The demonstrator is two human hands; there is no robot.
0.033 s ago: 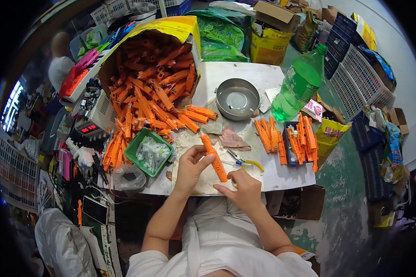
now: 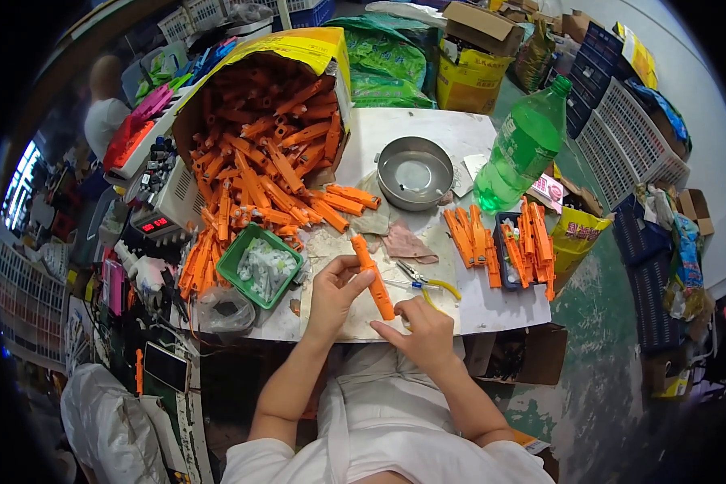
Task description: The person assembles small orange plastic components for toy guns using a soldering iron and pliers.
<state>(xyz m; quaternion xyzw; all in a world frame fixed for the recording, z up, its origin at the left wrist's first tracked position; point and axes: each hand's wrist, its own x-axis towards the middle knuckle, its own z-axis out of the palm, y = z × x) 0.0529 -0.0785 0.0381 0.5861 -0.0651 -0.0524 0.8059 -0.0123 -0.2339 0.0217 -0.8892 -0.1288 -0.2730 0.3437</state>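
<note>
Head view: both hands are held above a pale table (image 2: 452,125), near the middle of its near edge. Left hand (image 2: 337,292): grasping, thumb and fingers closed on the upper half of a long orange part (image 2: 380,287). This part is clear of the table surface and tilted, its upper end toward the far edge and its lower end toward the near edge. Right hand (image 2: 425,324): fingers curled, thumb extended, positioned at the lower end of the same part; whether it touches the part or grips something small cannot be told.

Just beyond the right hand lie pliers (image 2: 444,285) with yellow handles, partly screened by the fingers. A pink cloth (image 2: 409,244) lies behind them, farther from the near edge. A round metal bowl (image 2: 413,199) stands toward the far edge. A green bottle (image 2: 518,153) stands near the right edge. Toward the near right corner, a dark tray (image 2: 509,218) carries several orange pieces (image 2: 538,242); more lie just left of it.

At the far left corner, a yellow-edged container (image 2: 302,42) opens toward the near edge, its heap of orange housings (image 2: 278,165) spilling onto the table. A green tray (image 2: 240,287) of small whitish pieces (image 2: 266,270) sits toward the near left corner, beside clear plastic (image 2: 224,310).
</note>
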